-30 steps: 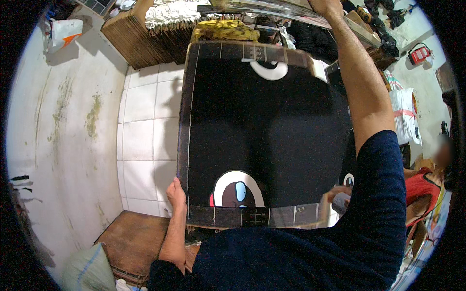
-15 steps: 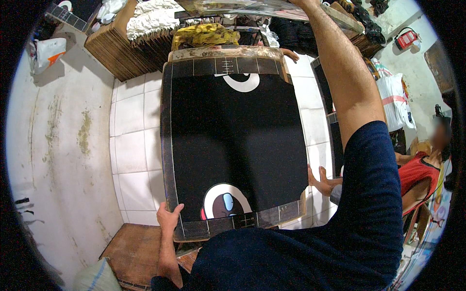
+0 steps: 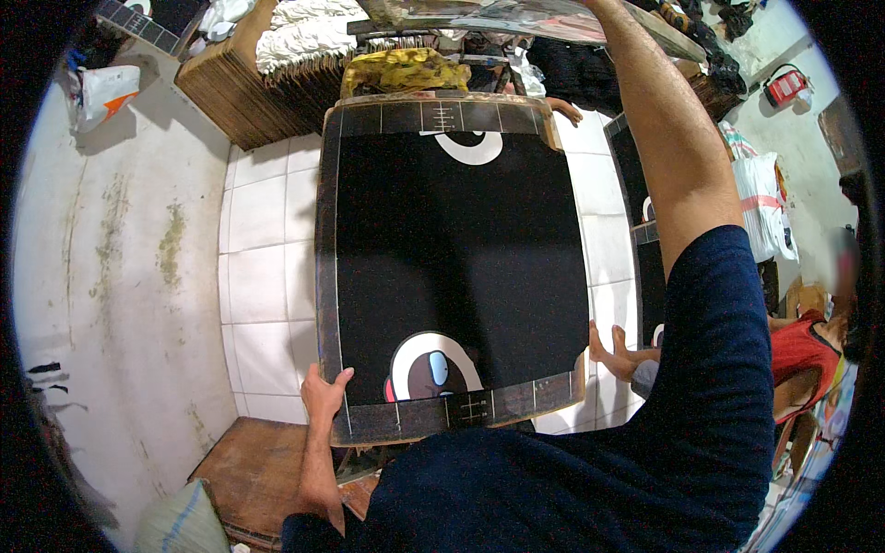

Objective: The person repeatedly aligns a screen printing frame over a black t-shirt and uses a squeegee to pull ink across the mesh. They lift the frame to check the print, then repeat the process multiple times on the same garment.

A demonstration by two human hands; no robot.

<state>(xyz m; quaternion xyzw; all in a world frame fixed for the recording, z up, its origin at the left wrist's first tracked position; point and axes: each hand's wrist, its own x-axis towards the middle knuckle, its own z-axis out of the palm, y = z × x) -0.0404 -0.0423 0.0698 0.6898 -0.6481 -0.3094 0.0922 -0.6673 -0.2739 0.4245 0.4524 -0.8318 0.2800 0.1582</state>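
Observation:
A large board [image 3: 454, 240] fills the middle, covered by black fabric with white-ringed cartoon eye prints near both ends and dark grid-marked borders. My left hand [image 3: 323, 387] grips the board's lower left edge, thumb on top. My right arm stretches up past the board's far right to a long clear-sheeted frame [image 3: 479, 17] along the top of the view; my right hand [image 3: 590, 5] is mostly cut off there, so its fingers are hidden. Another hand [image 3: 567, 112] shows by the board's far right corner.
Stacked brown boards [image 3: 230, 92] and yellow crumpled material [image 3: 392, 72] lie beyond. Bare feet [image 3: 616, 350] are on the white tiled floor [image 3: 263, 221]. A person in red [image 3: 797, 364] is at right. A wooden box [image 3: 235, 442] sits lower left. A wall [image 3: 129, 240] runs along the left.
The board has shifted left since a second ago, uncovering floor and feet on its right. My left hand has moved left and down with it. The other hand now shows at the far corner.

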